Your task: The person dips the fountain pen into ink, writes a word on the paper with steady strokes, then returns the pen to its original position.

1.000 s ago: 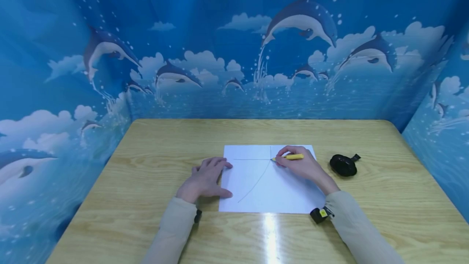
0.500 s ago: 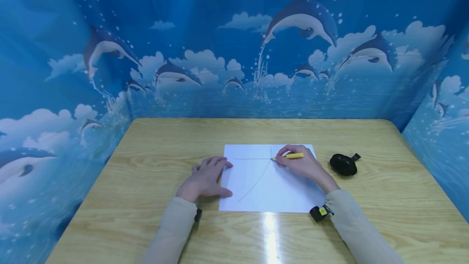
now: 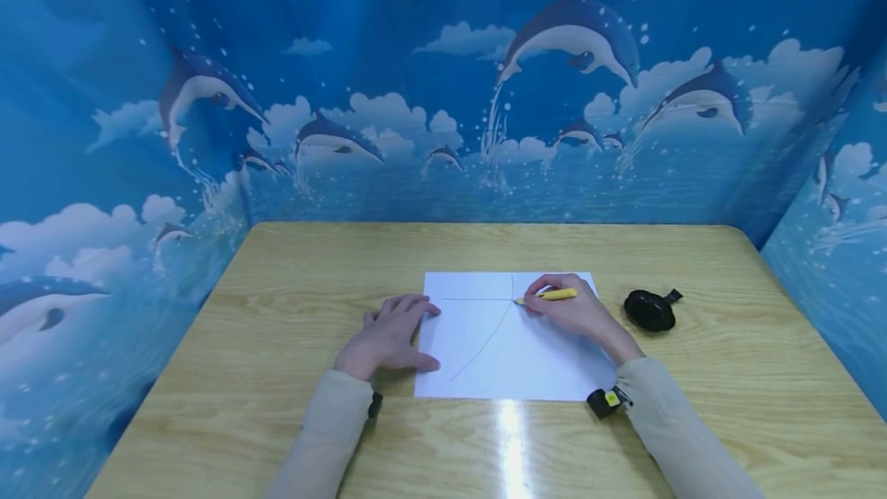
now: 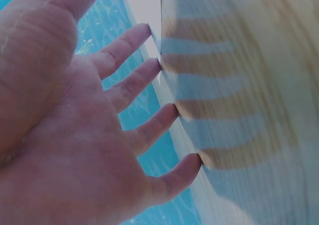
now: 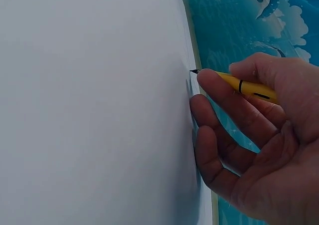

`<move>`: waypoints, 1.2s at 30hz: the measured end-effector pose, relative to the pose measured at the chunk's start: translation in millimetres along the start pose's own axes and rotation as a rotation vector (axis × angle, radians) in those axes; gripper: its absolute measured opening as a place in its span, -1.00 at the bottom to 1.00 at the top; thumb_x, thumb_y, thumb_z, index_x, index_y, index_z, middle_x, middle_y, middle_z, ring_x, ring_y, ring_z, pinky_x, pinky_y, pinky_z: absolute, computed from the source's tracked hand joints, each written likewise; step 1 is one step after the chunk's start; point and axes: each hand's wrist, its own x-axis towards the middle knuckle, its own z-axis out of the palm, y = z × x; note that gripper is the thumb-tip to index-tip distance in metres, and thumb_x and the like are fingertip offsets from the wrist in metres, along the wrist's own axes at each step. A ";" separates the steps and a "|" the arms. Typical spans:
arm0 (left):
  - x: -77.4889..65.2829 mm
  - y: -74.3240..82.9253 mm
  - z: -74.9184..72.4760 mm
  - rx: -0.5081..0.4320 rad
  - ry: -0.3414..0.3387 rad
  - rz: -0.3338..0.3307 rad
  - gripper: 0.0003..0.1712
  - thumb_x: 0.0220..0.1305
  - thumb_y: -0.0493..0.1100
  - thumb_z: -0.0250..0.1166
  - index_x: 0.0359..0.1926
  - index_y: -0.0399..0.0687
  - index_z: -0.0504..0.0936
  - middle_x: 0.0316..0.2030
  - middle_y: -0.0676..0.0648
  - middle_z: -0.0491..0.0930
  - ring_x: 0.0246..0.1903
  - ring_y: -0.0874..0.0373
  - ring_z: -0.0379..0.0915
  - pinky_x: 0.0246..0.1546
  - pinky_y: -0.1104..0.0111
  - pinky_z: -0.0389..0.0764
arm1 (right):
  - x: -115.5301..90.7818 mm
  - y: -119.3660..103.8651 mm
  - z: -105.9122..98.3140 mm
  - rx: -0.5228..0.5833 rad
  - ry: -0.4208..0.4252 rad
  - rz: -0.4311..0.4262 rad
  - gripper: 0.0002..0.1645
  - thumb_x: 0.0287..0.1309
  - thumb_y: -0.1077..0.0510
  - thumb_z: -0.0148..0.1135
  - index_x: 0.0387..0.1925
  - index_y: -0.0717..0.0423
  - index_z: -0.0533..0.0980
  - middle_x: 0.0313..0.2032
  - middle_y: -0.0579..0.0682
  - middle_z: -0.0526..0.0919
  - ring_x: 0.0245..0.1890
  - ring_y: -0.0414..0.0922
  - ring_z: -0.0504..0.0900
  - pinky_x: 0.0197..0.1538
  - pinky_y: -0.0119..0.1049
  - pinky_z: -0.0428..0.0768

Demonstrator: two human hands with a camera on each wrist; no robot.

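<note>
A white sheet of paper (image 3: 499, 376) lies on the wooden table, with a straight horizontal line, a short vertical line and a curved diagonal line drawn on it. My right hand (image 3: 571, 306) pinches a yellow pen (image 3: 560, 294) between thumb and fingers, its dark tip at the paper close by where the lines meet. In the right wrist view the pen (image 5: 249, 88) shows a black band. My left hand (image 3: 388, 337) is spread over the paper's left edge, thumb and index finger on the sheet. Several fingertips (image 4: 190, 165) touch down in the left wrist view.
A glossy black, rounded object with a short tab (image 3: 649, 311) lies right of the paper. The wooden table (image 3: 277, 283) runs back to a blue dolphin-print curtain (image 3: 388, 175). A black device (image 3: 604, 402) is strapped at the right wrist.
The pen tip and right hand have shifted very slightly right, so the tip sits just off the lines' meeting point. The left hand stays in place.
</note>
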 end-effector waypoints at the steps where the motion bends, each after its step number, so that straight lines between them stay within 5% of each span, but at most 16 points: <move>1: 0.1 0.2 -0.1 0.001 -0.001 0.001 -0.11 0.09 0.22 0.54 0.41 0.21 0.41 0.56 -0.05 0.17 0.55 -0.25 -0.03 0.39 -0.43 0.10 | -0.2 0.2 -0.1 -0.001 0.000 0.003 -0.76 0.32 0.01 0.33 -0.13 0.07 0.68 -0.32 0.00 0.78 -0.39 -0.14 0.58 -0.27 -0.32 0.51; 36: -1.3 1.9 -1.3 -0.007 -0.003 0.004 -0.11 0.09 0.21 0.54 0.41 0.21 0.41 0.56 -0.06 0.17 0.55 -0.26 -0.04 0.38 -0.45 0.09 | -11.5 2.1 -2.5 -0.016 -0.023 -0.014 -0.77 0.32 0.03 0.32 -0.16 0.10 0.69 -0.37 -0.01 0.77 -0.51 -0.20 0.43 -0.42 -0.38 0.39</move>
